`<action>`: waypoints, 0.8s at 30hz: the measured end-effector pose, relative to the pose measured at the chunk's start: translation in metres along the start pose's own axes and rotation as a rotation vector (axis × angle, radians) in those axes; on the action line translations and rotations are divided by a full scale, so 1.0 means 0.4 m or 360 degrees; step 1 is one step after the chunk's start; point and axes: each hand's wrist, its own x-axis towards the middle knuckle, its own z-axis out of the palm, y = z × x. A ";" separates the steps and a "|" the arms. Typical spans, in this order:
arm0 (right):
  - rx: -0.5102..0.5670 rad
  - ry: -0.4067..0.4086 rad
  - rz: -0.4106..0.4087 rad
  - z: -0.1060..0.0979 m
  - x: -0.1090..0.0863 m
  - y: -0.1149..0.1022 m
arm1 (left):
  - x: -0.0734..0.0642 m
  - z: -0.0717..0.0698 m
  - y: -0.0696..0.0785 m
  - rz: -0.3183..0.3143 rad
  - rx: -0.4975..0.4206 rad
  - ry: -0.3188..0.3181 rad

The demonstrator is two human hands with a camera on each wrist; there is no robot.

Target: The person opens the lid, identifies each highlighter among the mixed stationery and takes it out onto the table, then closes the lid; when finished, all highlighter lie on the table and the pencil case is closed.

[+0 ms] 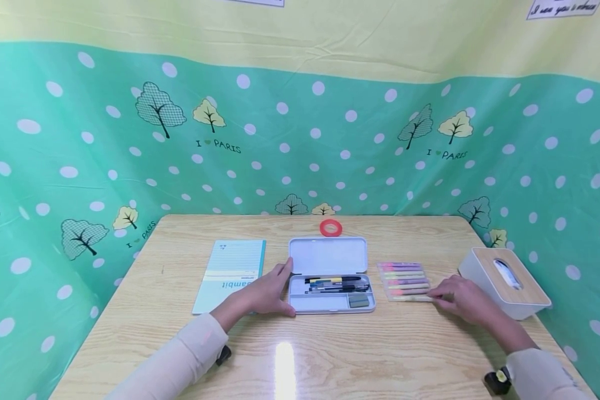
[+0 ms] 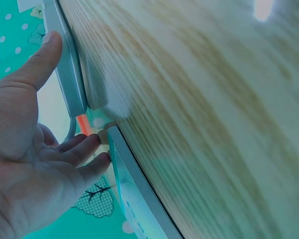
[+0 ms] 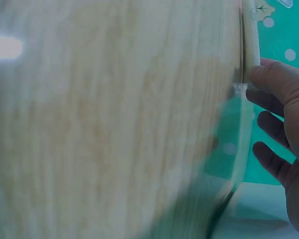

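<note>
An open white pencil case (image 1: 300, 303) lies at the middle of the table, lid tipped back. Inside are several pens (image 1: 337, 285) and a grey-green eraser (image 1: 358, 300). My left hand (image 1: 266, 289) is at the case's left end, its thumb against the near left corner and its fingertips by the hinge. In the left wrist view its thumb lies straight along the case's side, the other fingers slightly bent. To the right lies a clear pack of pastel highlighters (image 1: 405, 282). My right hand (image 1: 462, 300) pinches its near right corner between thumb and index finger, other fingers loosely bent.
A light blue notebook (image 1: 230, 278) lies left of the case, close to my left fingers. Behind the case is a red roll of tape (image 1: 331, 228). A white tissue box (image 1: 510, 283) with a wooden top stands right of my right hand. A patterned curtain hangs behind the table.
</note>
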 end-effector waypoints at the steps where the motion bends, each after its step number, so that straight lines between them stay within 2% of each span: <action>1: -0.0005 -0.0018 0.0032 0.001 0.000 -0.001 | 0.000 0.000 0.000 0.0000 0.0002 0.0001; 7: -0.0023 -0.0153 0.0242 0.004 0.006 -0.012 | 0.001 0.002 -0.001 -0.0001 0.0007 0.0001; 12: -0.0005 -0.0200 0.0348 0.006 0.011 -0.019 | 0.002 0.003 -0.001 -0.0003 0.0007 -0.0002; 24: -0.0018 -0.0187 0.0411 0.009 0.018 -0.022 | 0.002 0.003 0.000 -0.0009 0.0021 -0.0004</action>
